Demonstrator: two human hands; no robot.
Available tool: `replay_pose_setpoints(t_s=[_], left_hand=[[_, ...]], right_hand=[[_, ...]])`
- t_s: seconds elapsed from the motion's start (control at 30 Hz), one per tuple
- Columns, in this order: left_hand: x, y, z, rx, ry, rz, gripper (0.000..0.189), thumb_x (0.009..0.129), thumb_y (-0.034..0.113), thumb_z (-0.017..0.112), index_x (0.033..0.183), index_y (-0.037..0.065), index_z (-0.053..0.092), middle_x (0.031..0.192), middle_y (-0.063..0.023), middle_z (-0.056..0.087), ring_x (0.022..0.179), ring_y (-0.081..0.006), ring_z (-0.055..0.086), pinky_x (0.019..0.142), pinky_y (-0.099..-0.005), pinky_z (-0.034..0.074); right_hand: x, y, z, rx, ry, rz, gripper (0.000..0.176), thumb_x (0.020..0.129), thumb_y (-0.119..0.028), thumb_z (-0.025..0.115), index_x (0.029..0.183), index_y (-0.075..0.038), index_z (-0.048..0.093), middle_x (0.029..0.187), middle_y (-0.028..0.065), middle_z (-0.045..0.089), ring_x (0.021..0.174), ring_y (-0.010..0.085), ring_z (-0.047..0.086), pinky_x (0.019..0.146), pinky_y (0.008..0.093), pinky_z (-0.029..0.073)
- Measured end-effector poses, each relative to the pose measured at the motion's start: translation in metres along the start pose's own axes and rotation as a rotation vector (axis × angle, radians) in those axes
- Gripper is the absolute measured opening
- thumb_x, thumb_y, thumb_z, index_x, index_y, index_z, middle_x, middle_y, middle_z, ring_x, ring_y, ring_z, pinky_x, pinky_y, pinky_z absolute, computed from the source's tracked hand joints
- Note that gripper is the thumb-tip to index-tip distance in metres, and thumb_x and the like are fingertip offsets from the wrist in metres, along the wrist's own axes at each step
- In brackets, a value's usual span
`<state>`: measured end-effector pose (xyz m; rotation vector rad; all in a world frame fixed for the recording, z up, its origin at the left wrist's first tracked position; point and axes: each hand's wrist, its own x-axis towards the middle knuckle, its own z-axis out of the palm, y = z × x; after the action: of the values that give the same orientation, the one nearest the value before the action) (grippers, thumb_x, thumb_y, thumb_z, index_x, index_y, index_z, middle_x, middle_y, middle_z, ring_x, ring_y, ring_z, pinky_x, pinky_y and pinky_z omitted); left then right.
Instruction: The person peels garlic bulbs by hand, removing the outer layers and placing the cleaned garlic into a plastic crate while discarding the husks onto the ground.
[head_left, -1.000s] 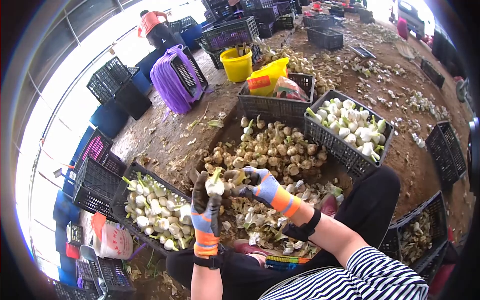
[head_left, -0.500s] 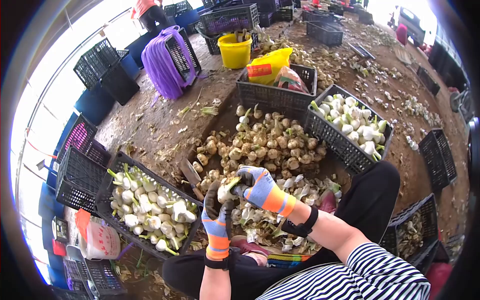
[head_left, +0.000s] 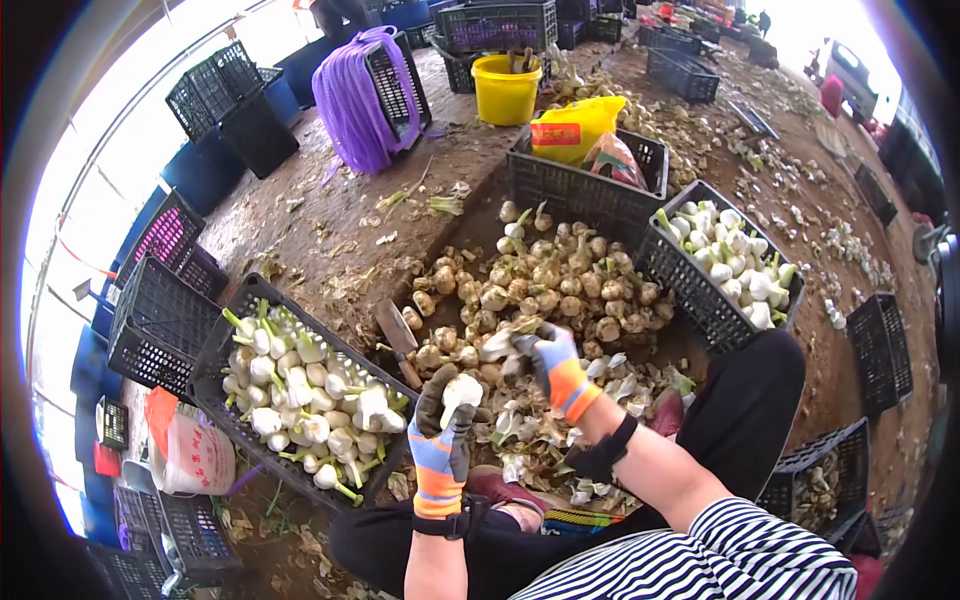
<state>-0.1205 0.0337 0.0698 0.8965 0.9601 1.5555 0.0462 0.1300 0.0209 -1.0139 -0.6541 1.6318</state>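
Observation:
A peeled white garlic bulb (head_left: 461,394) sits upright in my left hand (head_left: 438,425), the gloved fingers wrapped around it. Up and to the right, my right hand (head_left: 548,358) pinches a strip of loose garlic skin (head_left: 503,343), somewhat blurred by motion. Beyond both hands lies a heap of unpeeled, brownish garlic bulbs (head_left: 560,285). Shed garlic skins (head_left: 520,430) are scattered below my right hand. A flat-bladed tool (head_left: 395,328) with a wooden handle lies to the left of the heap.
Black crates of white garlic stand at left (head_left: 262,400) and right (head_left: 690,275). Behind the heap, another crate (head_left: 590,195) carries a yellow bag (head_left: 578,130). A yellow bucket (head_left: 505,92) and a purple-strapped crate (head_left: 365,100) stand farther back; a white bucket (head_left: 195,458) is at left.
My right hand has moved away from the bulb, up and right, pulling skin off with it. The bulb in my left hand now shows white. The view has shifted slightly.

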Motion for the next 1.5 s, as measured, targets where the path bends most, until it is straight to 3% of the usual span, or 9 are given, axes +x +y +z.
replay_pose_setpoints(t_s=[0.1, 0.27, 0.63, 0.73, 0.83, 1.03, 1.27, 1.37, 1.5], left_hand=[[0.000, 0.001, -0.001, -0.054, -0.017, -0.076, 0.055, 0.081, 0.008, 0.069, 0.130, -0.001, 0.045, 0.111, -0.0092, 0.060, 0.093, -0.0162, 0.061, 0.074, -0.0273, 0.054], [0.009, -0.017, -0.002, 0.392, -0.129, 0.132, 0.063, 0.074, -0.003, 0.071, 0.132, 0.000, 0.046, 0.113, -0.0055, 0.051, 0.103, -0.0156, 0.054, 0.088, -0.0279, 0.047], [-0.007, -0.014, 0.017, 0.237, -0.159, -0.011, 0.070, 0.074, -0.005, 0.071, 0.137, 0.001, 0.039, 0.114, -0.0073, 0.055, 0.103, -0.0151, 0.054, 0.090, -0.0279, 0.046], [-0.002, -0.013, 0.021, 0.154, -0.124, 0.009, 0.066, 0.076, -0.006, 0.067, 0.136, 0.000, 0.039, 0.117, -0.0086, 0.055, 0.106, -0.0161, 0.054, 0.092, -0.0292, 0.046], [0.001, -0.026, 0.015, 0.055, -0.017, 0.066, 0.062, 0.078, -0.006, 0.066, 0.134, -0.001, 0.041, 0.121, -0.0099, 0.054, 0.107, -0.0170, 0.054, 0.092, -0.0301, 0.046], [-0.005, -0.027, 0.014, 0.109, 0.196, -0.039, 0.033, 0.090, 0.015, 0.061, 0.117, -0.002, 0.054, 0.117, -0.0126, 0.058, 0.101, -0.0195, 0.059, 0.086, -0.0300, 0.049], [0.002, -0.029, 0.012, -0.197, 0.141, -0.043, 0.028, 0.088, 0.010, 0.062, 0.113, -0.003, 0.058, 0.118, -0.0130, 0.058, 0.104, -0.0201, 0.057, 0.095, -0.0329, 0.044], [0.006, -0.040, 0.003, -0.268, 0.107, -0.021, 0.029, 0.089, 0.013, 0.061, 0.114, 0.000, 0.057, 0.115, -0.0127, 0.059, 0.106, -0.0220, 0.056, 0.097, -0.0355, 0.044], [0.013, -0.038, 0.001, -0.279, 0.126, 0.043, 0.027, 0.091, 0.010, 0.057, 0.116, 0.001, 0.055, 0.115, -0.0125, 0.059, 0.106, -0.0208, 0.056, 0.096, -0.0343, 0.044]], right_hand=[[-0.002, -0.011, -0.017, -1.440, -0.029, -0.483, 0.045, 0.078, -0.025, 0.070, 0.117, -0.007, 0.061, 0.102, 0.0214, 0.062, 0.099, 0.0352, 0.059, 0.089, 0.0368, 0.047], [-0.043, -0.072, 0.032, -1.012, -0.628, -0.492, 0.030, 0.077, -0.019, 0.067, 0.106, -0.010, 0.067, 0.101, 0.0125, 0.061, 0.095, 0.0322, 0.059, 0.084, 0.0364, 0.047], [-0.055, -0.087, 0.040, -1.710, -0.723, -0.542, 0.024, 0.069, -0.016, 0.063, 0.089, -0.003, 0.060, 0.093, 0.0151, 0.058, 0.084, 0.0361, 0.060, 0.072, 0.0412, 0.049], [-0.046, -0.073, 0.027, -1.449, -0.579, -0.671, 0.020, 0.072, -0.012, 0.062, 0.088, 0.000, 0.060, 0.088, 0.0192, 0.061, 0.084, 0.0339, 0.062, 0.074, 0.0389, 0.049], [-0.035, -0.049, 0.016, -0.754, -0.478, -0.366, 0.014, 0.077, -0.008, 0.063, 0.087, 0.000, 0.057, 0.084, 0.0185, 0.058, 0.081, 0.0341, 0.058, 0.072, 0.0387, 0.046], [-0.050, -0.040, 0.023, -1.006, -0.371, -0.600, 0.018, 0.075, -0.008, 0.061, 0.090, -0.001, 0.055, 0.088, 0.0191, 0.057, 0.084, 0.0381, 0.056, 0.072, 0.0411, 0.046], [-0.032, -0.011, 0.018, -1.056, -0.123, -0.632, 0.023, 0.074, -0.009, 0.061, 0.095, 0.000, 0.055, 0.091, 0.0201, 0.056, 0.085, 0.0388, 0.056, 0.073, 0.0428, 0.047], [-0.022, 0.010, 0.016, -0.511, -0.143, -0.168, 0.022, 0.084, -0.009, 0.062, 0.103, -0.001, 0.057, 0.086, 0.0043, 0.061, 0.074, 0.0136, 0.060, 0.064, 0.0286, 0.049], [-0.035, -0.014, 0.022, 0.075, -0.407, 0.163, 0.035, 0.084, -0.011, 0.066, 0.117, -0.003, 0.057, 0.097, 0.0035, 0.065, 0.080, 0.0092, 0.062, 0.066, 0.0240, 0.052]])
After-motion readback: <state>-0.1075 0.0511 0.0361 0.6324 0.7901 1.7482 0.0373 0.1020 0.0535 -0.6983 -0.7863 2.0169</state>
